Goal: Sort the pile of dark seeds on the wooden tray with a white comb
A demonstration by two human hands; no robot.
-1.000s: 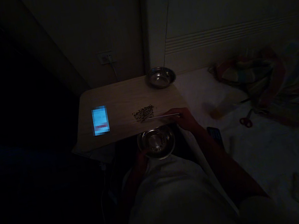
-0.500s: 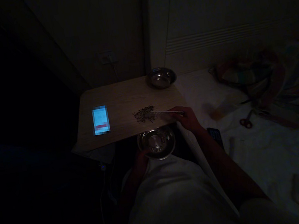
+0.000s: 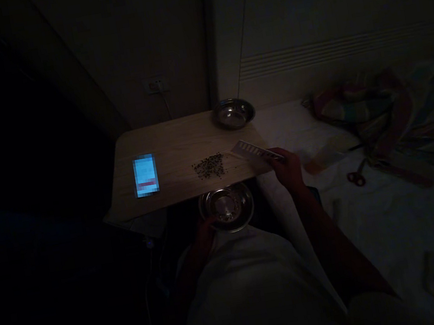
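My right hand [image 3: 289, 168] is closed on one end of a flat, pale card-like strip [image 3: 254, 151] with a row of light marks on its face. The strip is tilted over the right part of the wooden table [image 3: 167, 137], with its far end just right of a scatter of small dark seed-like bits [image 3: 210, 167]. Below the table's near edge, my left hand [image 3: 206, 231] grips the left rim of a shiny metal bowl [image 3: 248, 218] at my lap. Some small bits lie in that bowl. Darkness hides most of the left fingers.
A second metal bowl [image 3: 234, 113] stands at the table's far right corner. A lit phone [image 3: 145, 175] lies on the left. To the right, a white bed sheet [image 3: 359, 228] holds red-handled scissors [image 3: 356, 179] and a striped cloth [image 3: 390, 113]. A wall socket [image 3: 156, 85] is behind.
My right hand has moved right, away from the bits, and turned the strip so that its broad face shows. My left hand and its bowl have stayed in place.
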